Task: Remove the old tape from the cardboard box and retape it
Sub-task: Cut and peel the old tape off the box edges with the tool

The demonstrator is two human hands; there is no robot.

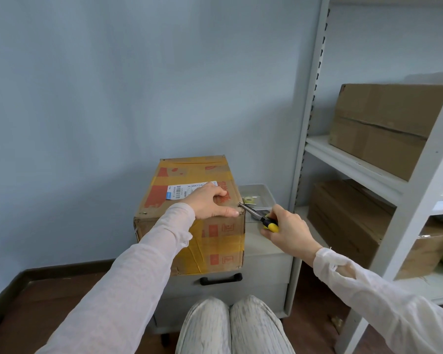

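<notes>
Pliers [256,216], gripped in the right hand [288,232], nip the near right top corner of the cardboard box [189,175] on the cabinet's [265,245] left side. Left hand [210,203] presses its top, fingers loosely bent. Old-tape removal looks barely begun; next calls for a steady pull.

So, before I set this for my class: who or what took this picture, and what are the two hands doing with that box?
There is no machine here. A person wears one camera on the head, looking forward and down, so you see their own arms and knees. The cardboard box, banded with yellow tape, stands on a small white cabinet. The left hand rests on the box's top near its right front corner. The right hand has its grip on pliers with yellow and black handles, whose tips meet that corner. Behind them sits a clear tray. To the right is a shelf unit holding other cartons.
</notes>
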